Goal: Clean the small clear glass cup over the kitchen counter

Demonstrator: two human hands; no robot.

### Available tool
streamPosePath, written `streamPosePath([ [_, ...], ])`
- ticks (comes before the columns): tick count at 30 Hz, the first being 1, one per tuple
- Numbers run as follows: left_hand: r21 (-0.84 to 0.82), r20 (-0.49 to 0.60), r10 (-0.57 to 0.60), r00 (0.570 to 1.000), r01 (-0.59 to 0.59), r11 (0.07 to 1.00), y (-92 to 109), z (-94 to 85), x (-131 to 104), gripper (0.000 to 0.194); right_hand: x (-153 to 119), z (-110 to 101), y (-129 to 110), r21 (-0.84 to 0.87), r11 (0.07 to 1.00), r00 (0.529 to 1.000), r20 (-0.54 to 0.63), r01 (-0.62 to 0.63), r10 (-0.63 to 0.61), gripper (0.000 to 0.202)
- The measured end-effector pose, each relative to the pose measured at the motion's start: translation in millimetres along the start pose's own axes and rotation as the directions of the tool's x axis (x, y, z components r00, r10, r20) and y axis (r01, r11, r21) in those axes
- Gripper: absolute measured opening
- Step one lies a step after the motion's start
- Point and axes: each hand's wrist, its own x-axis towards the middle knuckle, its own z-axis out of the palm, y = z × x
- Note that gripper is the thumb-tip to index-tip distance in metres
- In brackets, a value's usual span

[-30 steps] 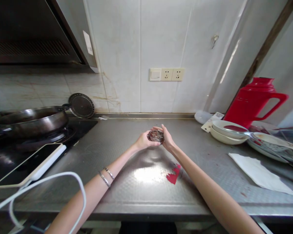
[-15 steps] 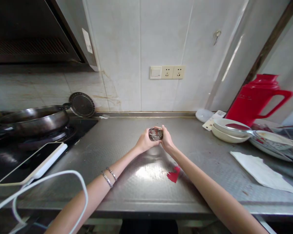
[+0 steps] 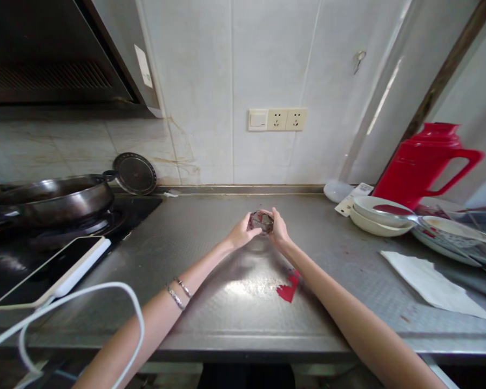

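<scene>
Between my two hands, over the middle of the steel counter, is a small round glass-like object (image 3: 261, 221) with dark and reddish patches. My left hand (image 3: 243, 232) grips its left side, thumb across the front. My right hand (image 3: 278, 227) holds the right side, with the fingers partly hidden behind it. Nearer me on the counter (image 3: 235, 319), beside my right forearm, lies a torn red piece (image 3: 287, 289). Two silver bracelets circle my left forearm.
At left, a phone (image 3: 51, 270) with a white cable lies by the stove, where a steel pan (image 3: 60, 202) stands. At right are stacked bowls (image 3: 380, 221), a red thermos (image 3: 419, 165) and a white paper sheet (image 3: 433, 286). A tiled wall rises behind.
The round object has shifted slightly right and looks tilted differently. My hands are a little farther apart around it, and my left thumb has drawn back from my right hand.
</scene>
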Motion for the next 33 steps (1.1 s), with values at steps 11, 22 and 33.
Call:
streamPosePath([
  [11,-0.247,0.087,0.019,0.996,0.003,0.969,-8.1,2.0,1.6,0.072,-11.2,6.5,-15.1,-0.040,0.997,0.988,0.141,-0.065,0.070,0.052],
  [22,0.276,-0.198,-0.002,0.980,0.058,0.959,-4.9,2.4,-1.1,0.103,-13.5,13.4,-12.7,0.034,0.999,0.994,0.108,-0.030,0.026,0.049],
  [33,0.238,-0.432,0.029,0.901,0.083,0.968,-13.6,7.0,-2.1,0.111,-14.6,22.9,6.4,-0.027,0.999,0.999,0.028,0.039,-0.039,0.040],
])
